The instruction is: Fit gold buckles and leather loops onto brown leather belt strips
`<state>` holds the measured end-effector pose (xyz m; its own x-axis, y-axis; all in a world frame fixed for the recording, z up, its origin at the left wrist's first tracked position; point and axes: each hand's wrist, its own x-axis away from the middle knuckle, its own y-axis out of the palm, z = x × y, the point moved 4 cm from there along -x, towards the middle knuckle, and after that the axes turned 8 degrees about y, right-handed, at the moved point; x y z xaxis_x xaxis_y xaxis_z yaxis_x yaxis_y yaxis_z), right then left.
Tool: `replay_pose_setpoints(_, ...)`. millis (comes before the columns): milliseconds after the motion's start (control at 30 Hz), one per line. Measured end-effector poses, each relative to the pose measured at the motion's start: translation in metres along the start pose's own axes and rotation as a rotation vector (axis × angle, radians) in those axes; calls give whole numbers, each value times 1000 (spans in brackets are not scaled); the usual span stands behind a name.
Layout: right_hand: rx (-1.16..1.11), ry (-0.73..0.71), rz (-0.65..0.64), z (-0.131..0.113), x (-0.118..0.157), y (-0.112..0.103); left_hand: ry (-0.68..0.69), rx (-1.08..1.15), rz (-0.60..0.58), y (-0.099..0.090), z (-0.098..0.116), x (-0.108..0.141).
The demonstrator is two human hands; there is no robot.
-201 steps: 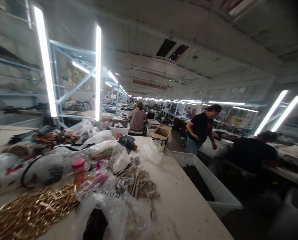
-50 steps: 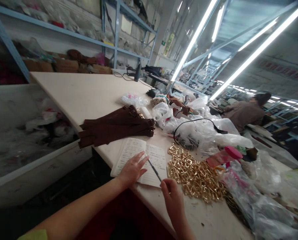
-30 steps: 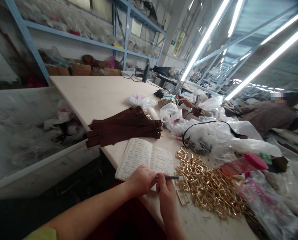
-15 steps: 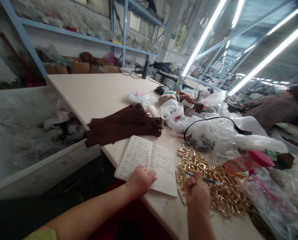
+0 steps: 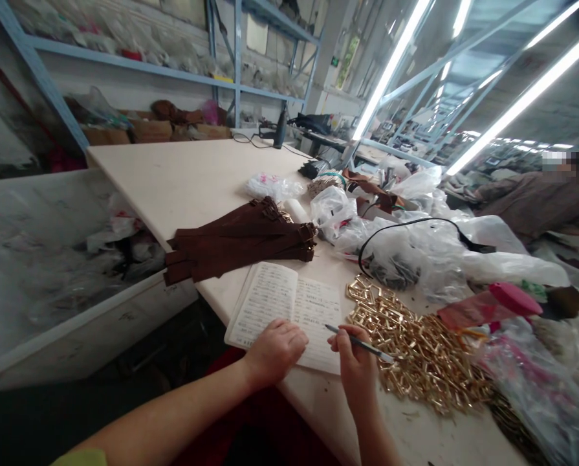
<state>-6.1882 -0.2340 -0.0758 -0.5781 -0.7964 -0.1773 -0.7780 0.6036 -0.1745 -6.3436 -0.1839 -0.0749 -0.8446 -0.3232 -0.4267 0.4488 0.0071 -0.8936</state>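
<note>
An open notebook with handwritten lines on both pages lies near the table's front edge. My left hand rests on its lower middle, fingers laid over the paper and holding nothing. Between the fingers of my right hand is a pen, its tip pointing left above the right-hand page. Whether the tip touches the paper I cannot tell. A heap of gold-coloured metal rectangular buckles spreads just right of that hand. Behind the notebook lies a bundle of dark brown straps.
Clear plastic bags crowd the table's right side, with a pink-lidded bottle among them. A white bin holding plastic bags stands left of the table. Blue shelving lines the back. A person is at the far right.
My right hand has moved left with the pen, from over the buckles to the edge of the right-hand page. My left hand stays on the notebook, its fingers slightly more extended.
</note>
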Motion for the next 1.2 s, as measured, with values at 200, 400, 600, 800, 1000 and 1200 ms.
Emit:
replay_pose_setpoints(200,-11,78,-62,25,-2,11,-30,20,5,1,1,-1)
replay_pose_setpoints(400,6,57,-46,33,0,11,-48,38,28,3,2,-3)
replay_pose_setpoints(600,36,64,-51,34,-1,11,-70,38,31,3,3,-4)
replay_pose_setpoints(800,72,69,-16,39,-2,9,-58,35,45,2,5,-3)
replay_pose_setpoints(1000,102,37,-29,37,-1,9,-58,23,45,0,6,-4)
replay_pose_setpoints(1200,118,14,-19,34,0,10,-60,16,50,0,7,-3)
